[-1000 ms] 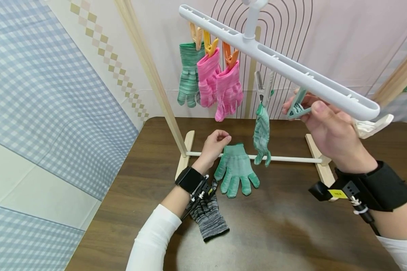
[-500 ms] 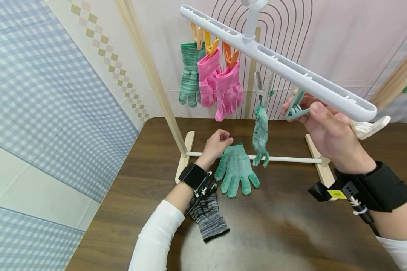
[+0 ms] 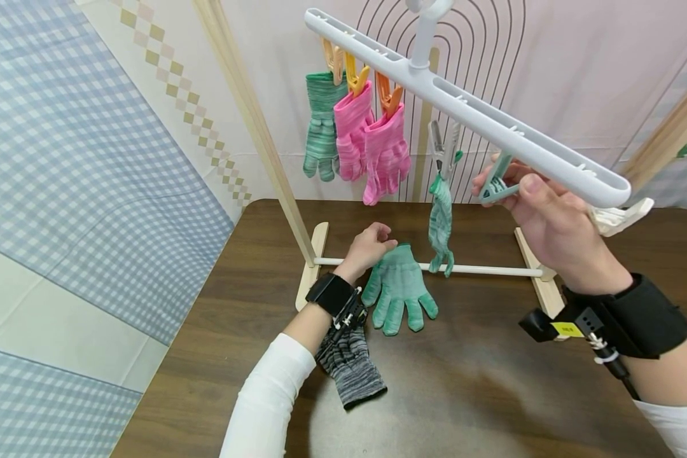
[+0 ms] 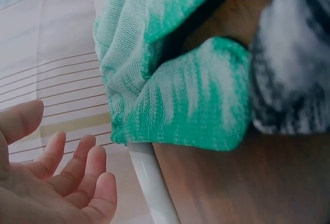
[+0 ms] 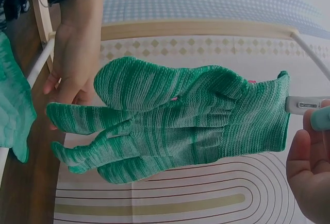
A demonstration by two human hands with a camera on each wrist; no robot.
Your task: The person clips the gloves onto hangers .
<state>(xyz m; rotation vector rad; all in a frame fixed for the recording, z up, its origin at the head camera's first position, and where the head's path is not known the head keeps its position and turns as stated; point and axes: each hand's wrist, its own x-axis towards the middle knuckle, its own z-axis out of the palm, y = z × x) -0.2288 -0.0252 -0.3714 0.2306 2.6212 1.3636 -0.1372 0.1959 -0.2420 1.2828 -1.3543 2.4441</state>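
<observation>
My right hand (image 3: 561, 222) pinches a pale green clothespin (image 3: 497, 184) under the right half of the white hanger bar (image 3: 469, 102). Beside it, a green striped glove (image 3: 440, 216) hangs from a grey-white clothespin (image 3: 445, 149); in the right wrist view this glove (image 5: 175, 123) hangs full length. My left hand (image 3: 368, 249), fingers loosely bent and holding nothing, is by the cuff of a green glove (image 3: 401, 289) lying on the table. In the left wrist view a gap shows between my left hand (image 4: 67, 183) and that glove (image 4: 180, 100).
A green glove (image 3: 322, 127) and two pink gloves (image 3: 353, 133) hang from orange and yellow clothespins at left. A grey-black glove (image 3: 352, 369) lies under my left wrist. The wooden stand has a white crossbar (image 3: 481, 270). A white clothespin (image 3: 621, 216) hangs at the bar's right end.
My left hand has shifted a little to the right, closer to the lying green glove's cuff. The hanger's right end, with my right hand and the green clothespin, has drifted slightly left.
</observation>
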